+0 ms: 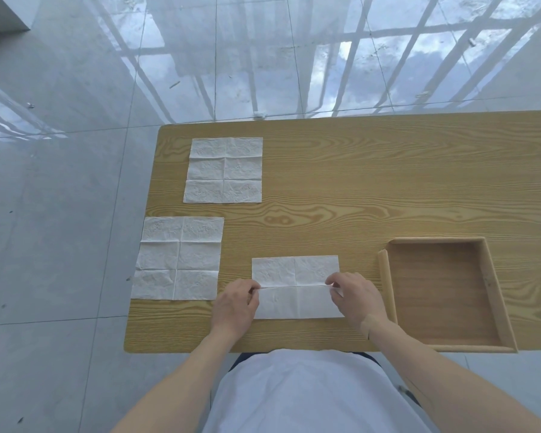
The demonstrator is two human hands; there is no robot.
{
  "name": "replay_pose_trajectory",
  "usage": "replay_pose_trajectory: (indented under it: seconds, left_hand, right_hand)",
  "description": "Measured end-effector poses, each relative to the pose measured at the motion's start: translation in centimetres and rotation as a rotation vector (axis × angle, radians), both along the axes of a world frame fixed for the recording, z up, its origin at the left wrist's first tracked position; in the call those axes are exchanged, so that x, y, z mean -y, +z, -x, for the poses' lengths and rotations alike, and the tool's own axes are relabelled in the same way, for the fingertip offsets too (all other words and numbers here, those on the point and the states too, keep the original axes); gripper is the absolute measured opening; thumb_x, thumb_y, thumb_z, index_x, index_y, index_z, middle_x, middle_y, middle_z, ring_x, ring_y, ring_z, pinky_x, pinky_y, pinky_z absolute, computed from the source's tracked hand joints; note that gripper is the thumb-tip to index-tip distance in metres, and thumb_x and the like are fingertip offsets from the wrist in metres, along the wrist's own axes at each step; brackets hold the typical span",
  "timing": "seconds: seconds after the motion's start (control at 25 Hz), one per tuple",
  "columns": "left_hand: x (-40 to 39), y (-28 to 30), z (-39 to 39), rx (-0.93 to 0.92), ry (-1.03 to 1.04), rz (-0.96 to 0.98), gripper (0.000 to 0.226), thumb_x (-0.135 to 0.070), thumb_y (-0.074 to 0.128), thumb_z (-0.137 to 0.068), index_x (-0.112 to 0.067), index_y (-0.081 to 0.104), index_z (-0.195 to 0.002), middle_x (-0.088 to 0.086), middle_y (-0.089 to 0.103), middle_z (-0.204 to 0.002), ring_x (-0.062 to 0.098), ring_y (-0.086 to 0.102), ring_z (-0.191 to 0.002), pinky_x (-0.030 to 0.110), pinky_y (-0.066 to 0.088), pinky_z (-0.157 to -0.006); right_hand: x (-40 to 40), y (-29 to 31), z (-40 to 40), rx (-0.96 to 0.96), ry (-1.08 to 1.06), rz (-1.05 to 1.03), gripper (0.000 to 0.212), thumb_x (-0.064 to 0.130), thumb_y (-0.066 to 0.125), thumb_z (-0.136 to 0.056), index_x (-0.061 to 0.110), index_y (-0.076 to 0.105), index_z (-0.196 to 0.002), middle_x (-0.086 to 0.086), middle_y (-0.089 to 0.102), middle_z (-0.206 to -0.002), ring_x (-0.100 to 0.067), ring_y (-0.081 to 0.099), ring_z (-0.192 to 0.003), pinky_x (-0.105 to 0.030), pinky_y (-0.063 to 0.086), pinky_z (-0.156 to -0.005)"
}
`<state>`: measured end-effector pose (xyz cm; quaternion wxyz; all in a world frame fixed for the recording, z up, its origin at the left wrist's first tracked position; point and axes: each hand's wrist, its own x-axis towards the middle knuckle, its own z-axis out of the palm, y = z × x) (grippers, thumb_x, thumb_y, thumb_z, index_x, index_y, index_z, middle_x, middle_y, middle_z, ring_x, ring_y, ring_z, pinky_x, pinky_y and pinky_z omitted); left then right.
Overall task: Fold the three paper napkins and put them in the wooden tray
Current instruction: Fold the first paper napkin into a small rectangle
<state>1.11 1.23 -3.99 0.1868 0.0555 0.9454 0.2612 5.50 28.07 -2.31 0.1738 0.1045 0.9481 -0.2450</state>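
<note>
Left hand and right hand each pinched an end of the near napkin at its crease — long axis ran 9 to 3. Wooden tray sat at 3 o'clock, nearer the right hand.

3 white embossed napkins, tan wood-grain table, plain brown tray.
</note>
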Motion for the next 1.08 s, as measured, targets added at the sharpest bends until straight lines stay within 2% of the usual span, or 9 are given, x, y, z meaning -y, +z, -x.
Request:
replay_pose_trajectory:
  seconds: [0.4,0.52,0.68,0.76,0.92,1.08]
  left_hand:
    - [0.0,0.0,0.6,-0.037,-0.010,0.088,0.015,-0.025,0.058,-0.093,-0.021,0.067,-0.105,-0.006,0.064,-0.100,0.017,0.058,-0.096,0.032,0.048,-0.080]
    - [0.1,0.0,0.8,-0.087,-0.123,0.130,0.027,-0.031,0.068,-0.088,-0.019,0.067,-0.112,-0.003,0.061,-0.110,0.019,0.055,-0.104,0.035,0.047,-0.085]
    - [-0.4,0.1,1.4,-0.071,-0.333,0.183,0.049,-0.040,0.072,-0.084,-0.022,0.060,-0.128,-0.002,0.057,-0.128,0.021,0.051,-0.120,0.039,0.044,-0.095]
    - [-0.7,0.1,1.7,-0.080,-0.381,0.221,0.045,-0.039,0.070,-0.086,-0.024,0.059,-0.126,-0.003,0.058,-0.125,0.020,0.052,-0.117,0.038,0.042,-0.095]
    - [-0.7,0.0,2.0,-0.100,-0.394,0.242,0.024,-0.033,0.069,-0.087,-0.024,0.064,-0.109,-0.004,0.060,-0.110,0.020,0.055,-0.104,0.036,0.041,-0.091]
    - [-0.9,0.1,2.2,-0.110,-0.316,0.193,0.011,-0.024,0.073,-0.084,-0.022,0.068,-0.094,-0.005,0.063,-0.096,0.020,0.057,-0.092,0.034,0.042,-0.084]
  right_hand:
    - [0.0,-0.7,0.8,0.006,0.023,-0.126,0.023,0.026,0.053,-0.096,0.029,0.060,-0.117,0.011,0.064,-0.106,-0.016,0.052,-0.100,-0.032,0.041,-0.083]
    - [-0.1,-0.8,0.9,-0.041,0.095,-0.146,0.030,0.037,0.060,-0.092,0.028,0.061,-0.121,0.008,0.060,-0.119,-0.019,0.050,-0.112,-0.032,0.040,-0.089]
    - [-0.1,-1.1,1.1,0.037,0.282,-0.208,0.044,0.046,0.057,-0.092,0.030,0.053,-0.133,0.008,0.050,-0.135,-0.020,0.041,-0.128,-0.035,0.034,-0.100]
    - [-0.1,-1.2,1.0,0.034,0.304,-0.232,0.040,0.041,0.057,-0.093,0.030,0.054,-0.131,0.007,0.051,-0.134,-0.021,0.042,-0.126,-0.035,0.034,-0.100]
    - [0.1,-1.3,1.1,0.025,0.258,-0.213,0.029,0.034,0.058,-0.093,0.028,0.060,-0.122,0.006,0.059,-0.122,-0.020,0.048,-0.117,-0.034,0.035,-0.096]
    - [0.4,-1.4,1.5,0.051,0.216,-0.177,0.022,0.036,0.053,-0.096,0.031,0.058,-0.117,0.012,0.061,-0.114,-0.017,0.048,-0.112,-0.031,0.035,-0.093]
